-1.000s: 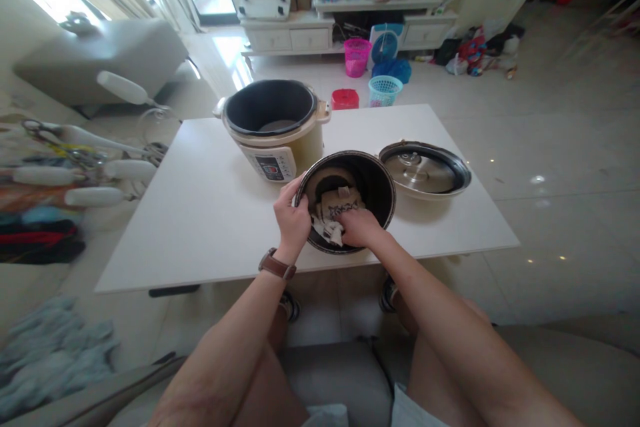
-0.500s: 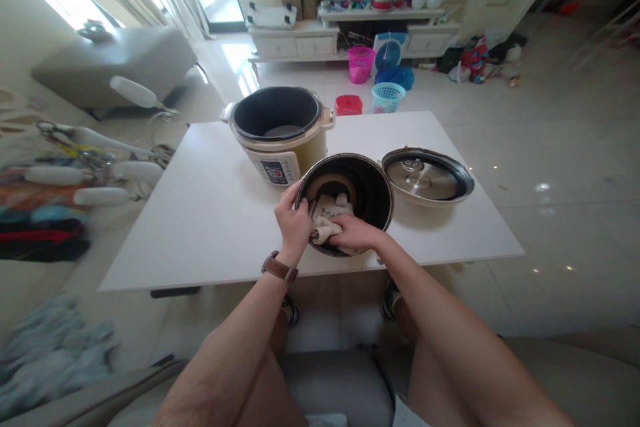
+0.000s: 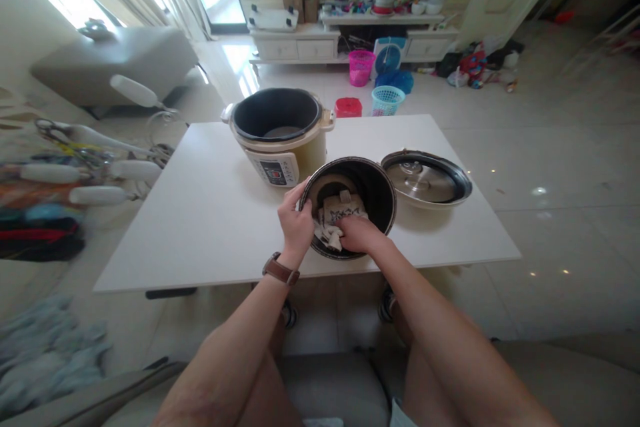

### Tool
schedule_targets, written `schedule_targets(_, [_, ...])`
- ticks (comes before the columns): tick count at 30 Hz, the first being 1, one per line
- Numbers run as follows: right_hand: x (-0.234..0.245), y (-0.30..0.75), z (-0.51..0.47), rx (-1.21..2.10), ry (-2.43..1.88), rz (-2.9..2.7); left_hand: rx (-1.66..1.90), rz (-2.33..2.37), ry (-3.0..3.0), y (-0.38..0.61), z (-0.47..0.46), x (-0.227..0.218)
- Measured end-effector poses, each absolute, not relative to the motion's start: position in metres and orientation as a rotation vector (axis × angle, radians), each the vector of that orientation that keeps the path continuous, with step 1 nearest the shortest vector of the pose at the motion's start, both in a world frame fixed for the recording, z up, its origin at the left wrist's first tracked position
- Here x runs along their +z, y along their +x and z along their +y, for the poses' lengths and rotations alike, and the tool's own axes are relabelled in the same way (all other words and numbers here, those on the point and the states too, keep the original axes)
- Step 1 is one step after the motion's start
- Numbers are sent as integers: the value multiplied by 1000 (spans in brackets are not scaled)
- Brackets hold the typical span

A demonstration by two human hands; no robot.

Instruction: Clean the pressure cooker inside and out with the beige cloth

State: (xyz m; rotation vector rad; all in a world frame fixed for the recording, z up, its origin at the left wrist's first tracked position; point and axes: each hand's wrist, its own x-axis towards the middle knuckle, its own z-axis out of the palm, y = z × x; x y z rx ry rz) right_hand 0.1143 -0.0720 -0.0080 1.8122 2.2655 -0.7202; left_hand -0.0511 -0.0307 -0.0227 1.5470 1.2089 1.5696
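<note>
A dark inner pot [image 3: 383, 197] is tilted towards me at the front of the white table, its mouth facing me. My left hand [image 3: 296, 219] grips the pot's left rim, thumb over the edge. Inside the pot, my right hand [image 3: 361, 235] is closed on a beige cloth [image 3: 343, 207] with dark print, pressed against the inner wall; some fingertips are hidden by the cloth. Behind the pot stands the cream pressure cooker body [image 3: 313, 150], uncovered, with a control panel on its front. To the right, the cooker lid [image 3: 425, 180] lies with its metal underside up.
The white table [image 3: 200, 227] spans the space before me. Beyond it on the floor are a red stool [image 3: 348, 107], a light blue basket [image 3: 387, 101] and a pink basket [image 3: 361, 68]. A floor lamp [image 3: 133, 90] stands at the left.
My right hand has moved slightly right with the cloth, and more of its printed face shows. The pot, held by my left hand, has shifted slightly right.
</note>
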Motion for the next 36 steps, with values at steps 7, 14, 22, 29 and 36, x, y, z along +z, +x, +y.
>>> schedule_targets(7, [-8, 112, -77, -682, 1839, 2286, 1562, 1185, 1611, -53, -35, -18])
schedule_targets(14, [-5, 95, -72, -830, 1937, 2385, 1653, 1287, 1499, -50, -32, -28])
schedule_targets(22, [-5, 111, -74, -899, 1819, 2341, 1598, 1351, 1414, -56, -22, -26])
schedule_targets(29, [1, 114, -83, -654, 1764, 2252, 1423, 1373, 1459, -77, -3, -21])
schedule_targets(36, [4, 108, -84, -650, 1774, 2256, 1310, 1196, 1556, -84, 0, -21])
